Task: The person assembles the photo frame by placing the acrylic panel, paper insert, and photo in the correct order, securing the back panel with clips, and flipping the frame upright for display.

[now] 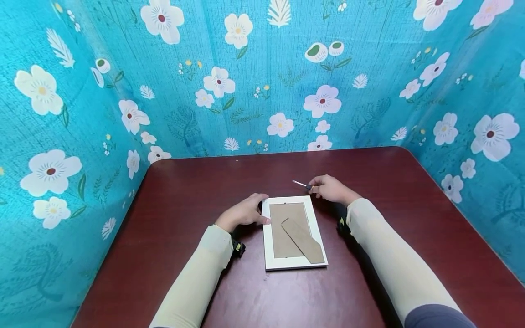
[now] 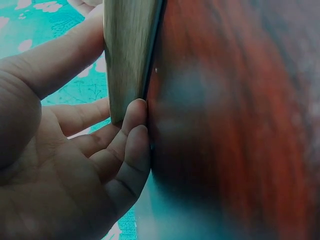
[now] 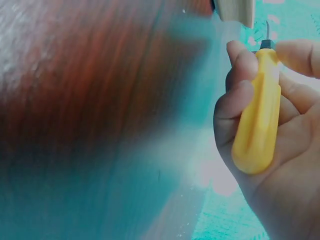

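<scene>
Left hand (image 1: 244,212) at the picture frame's (image 1: 283,237) left edge toward the far end, thumb on the rim, other fingers (image 2: 135,145) curled round the edge, so it's pinched; frame lies mid-counter (image 1: 188,205), backing and stand (image 1: 309,248) up. Right hand (image 1: 329,189) just past the frame's far right corner, fingers wrapped on the yellow screwdriver (image 3: 259,115), thumb up by its dark collar, shaft pointing left and slightly far, tip apart from frame; both forearms angle inward from the near side
</scene>
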Demonstrator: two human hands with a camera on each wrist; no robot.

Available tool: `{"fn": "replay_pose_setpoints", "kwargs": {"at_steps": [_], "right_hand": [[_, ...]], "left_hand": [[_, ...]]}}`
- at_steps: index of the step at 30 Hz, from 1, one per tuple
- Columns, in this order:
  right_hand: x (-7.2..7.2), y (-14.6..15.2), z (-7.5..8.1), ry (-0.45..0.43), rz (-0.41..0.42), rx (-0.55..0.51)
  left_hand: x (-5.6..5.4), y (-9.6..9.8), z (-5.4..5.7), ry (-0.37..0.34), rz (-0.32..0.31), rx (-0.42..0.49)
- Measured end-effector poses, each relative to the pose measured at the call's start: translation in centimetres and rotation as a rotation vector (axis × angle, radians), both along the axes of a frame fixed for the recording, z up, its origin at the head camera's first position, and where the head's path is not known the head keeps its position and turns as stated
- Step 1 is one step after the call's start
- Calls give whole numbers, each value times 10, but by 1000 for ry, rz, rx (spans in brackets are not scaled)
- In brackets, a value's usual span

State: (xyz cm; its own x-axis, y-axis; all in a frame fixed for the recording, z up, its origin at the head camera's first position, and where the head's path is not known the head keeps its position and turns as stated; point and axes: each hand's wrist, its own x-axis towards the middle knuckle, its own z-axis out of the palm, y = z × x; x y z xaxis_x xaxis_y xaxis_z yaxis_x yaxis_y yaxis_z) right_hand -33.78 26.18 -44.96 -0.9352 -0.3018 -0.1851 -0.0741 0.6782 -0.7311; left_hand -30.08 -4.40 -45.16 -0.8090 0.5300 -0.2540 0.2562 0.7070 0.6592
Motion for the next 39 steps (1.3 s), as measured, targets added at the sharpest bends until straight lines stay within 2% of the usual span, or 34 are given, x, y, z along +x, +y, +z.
{"fn": "replay_pose_setpoints", "kwargs": {"at_steps": [4, 17, 24, 39], "right_hand": [[6, -4, -3, 4, 1, 17], [16, -9, -1, 84, -56, 78], [18, -15, -4, 92, -41, 107], [21, -25, 2, 102, 3, 168]], "left_hand": [[2, -2, -3, -4, -3, 3], [0, -3, -3, -17, -2, 13], [-1, -4, -3, -11, 7, 11], [-1, -3, -3, -3, 0, -2]]}}
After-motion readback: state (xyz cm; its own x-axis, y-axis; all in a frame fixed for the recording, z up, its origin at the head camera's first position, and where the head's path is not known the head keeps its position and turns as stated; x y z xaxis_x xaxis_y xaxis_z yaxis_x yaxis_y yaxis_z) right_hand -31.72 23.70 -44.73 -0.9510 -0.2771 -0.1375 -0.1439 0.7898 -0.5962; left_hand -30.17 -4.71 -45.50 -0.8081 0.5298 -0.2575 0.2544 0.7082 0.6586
